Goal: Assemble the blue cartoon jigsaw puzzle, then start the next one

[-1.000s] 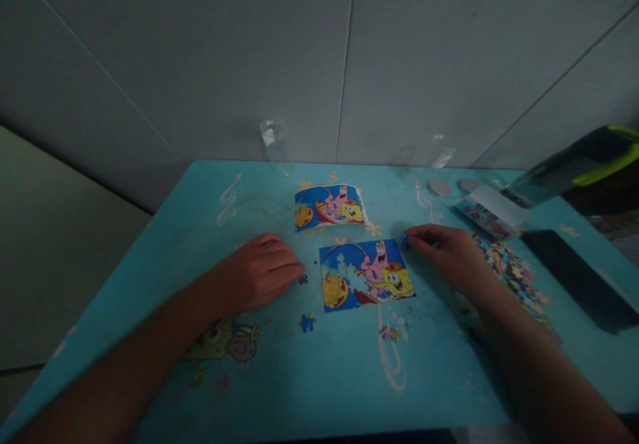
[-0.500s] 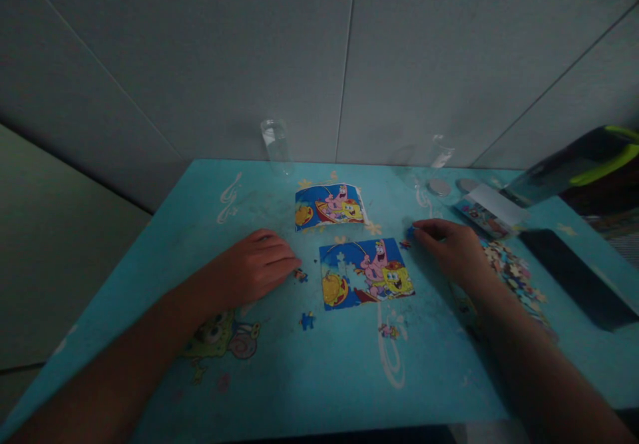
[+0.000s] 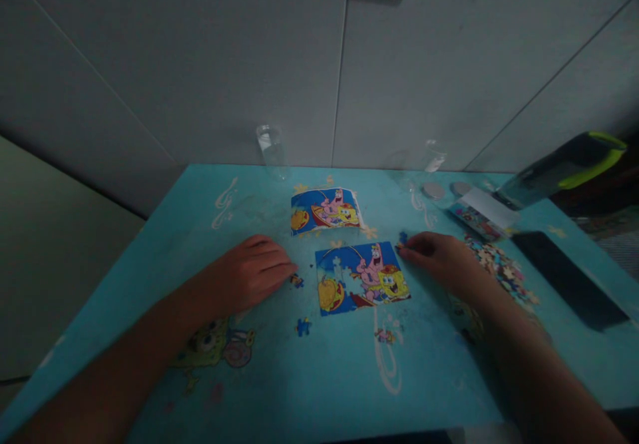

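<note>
A partly built cartoon jigsaw point(image 3: 372, 277) lies mid-table with a gap in its left half. My right hand point(image 3: 442, 259) rests at its upper right corner, thumb and forefinger pinched on a small puzzle piece point(image 3: 399, 247); a blue piece point(image 3: 402, 236) lies just beyond the fingertips. To the left of the jigsaw my left hand point(image 3: 249, 274) lies palm down, holding nothing, its fingertips beside another small piece point(image 3: 297, 281). A loose blue piece point(image 3: 302, 326) sits nearer to me. The printed reference picture point(image 3: 324, 210) lies behind the jigsaw.
The turquoise cartoon table point(image 3: 150, 264) stands against a grey wall. On the right are a heap of loose pieces point(image 3: 499, 267), a black phone point(image 3: 569, 277), a small packet point(image 3: 479, 212), two round lids point(image 3: 432, 190) and a black-and-green object point(image 3: 564, 168). Clear tubes point(image 3: 269, 144) stand at the back.
My right hand drew back a little from the blue piece and came down at the jigsaw's upper right corner. The left hand has hardly moved. The view shifted slightly.
</note>
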`<act>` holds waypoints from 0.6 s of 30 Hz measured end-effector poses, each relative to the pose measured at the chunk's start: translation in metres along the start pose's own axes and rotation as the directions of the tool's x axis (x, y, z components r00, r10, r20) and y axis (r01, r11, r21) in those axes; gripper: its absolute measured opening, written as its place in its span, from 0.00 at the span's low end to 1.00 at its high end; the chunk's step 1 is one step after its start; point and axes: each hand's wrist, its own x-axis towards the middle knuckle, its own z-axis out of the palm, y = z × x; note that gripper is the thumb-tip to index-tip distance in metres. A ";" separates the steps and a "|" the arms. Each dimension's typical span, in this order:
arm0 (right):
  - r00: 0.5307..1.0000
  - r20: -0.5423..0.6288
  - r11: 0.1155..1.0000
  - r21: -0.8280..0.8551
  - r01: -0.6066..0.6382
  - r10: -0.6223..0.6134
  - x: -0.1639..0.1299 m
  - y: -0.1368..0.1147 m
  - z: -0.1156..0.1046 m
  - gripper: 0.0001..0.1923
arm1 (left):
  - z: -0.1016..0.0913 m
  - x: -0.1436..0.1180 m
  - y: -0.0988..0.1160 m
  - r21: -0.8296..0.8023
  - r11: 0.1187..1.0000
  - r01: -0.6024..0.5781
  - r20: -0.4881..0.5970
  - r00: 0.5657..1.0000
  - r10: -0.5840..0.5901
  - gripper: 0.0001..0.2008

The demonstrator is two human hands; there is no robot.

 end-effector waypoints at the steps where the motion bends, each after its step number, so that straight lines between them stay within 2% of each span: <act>1: 1.000 -0.009 1.000 -0.014 -0.001 0.001 0.000 0.000 0.002 0.17 | 0.000 0.001 0.000 -0.001 1.000 -0.002 -0.006 1.000 0.002 0.08; 10: 0.999 0.011 0.999 0.013 0.043 -0.043 0.001 0.003 0.005 0.13 | -0.002 -0.005 -0.005 0.019 1.000 0.011 0.020 1.000 -0.011 0.09; 18: 0.999 0.020 0.999 -0.001 0.046 -0.046 0.003 0.006 0.004 0.13 | -0.006 -0.005 -0.007 0.054 0.996 0.074 0.081 0.994 -0.079 0.08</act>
